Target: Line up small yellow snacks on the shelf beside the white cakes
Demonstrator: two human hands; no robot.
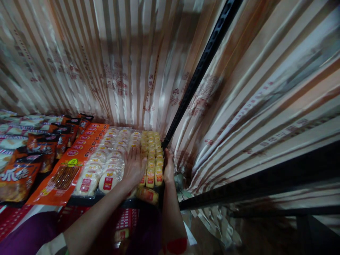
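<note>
My left hand (134,165) lies flat with fingers stretched out on a clear bag of round white snacks (106,166) on a dark shelf. My right hand (168,168) rests at the right side of a row of small yellow packets (152,156), beside the shelf's black upright post (202,67); its fingers look curled against the packets' edge. One yellow packet (147,194) lies loose at the shelf's front edge between my arms.
Orange flat snack packs (71,166) and dark orange bags (21,175) fill the shelf to the left. A striped curtain (119,63) hangs behind and to the right. Red packages (124,223) sit on a lower level.
</note>
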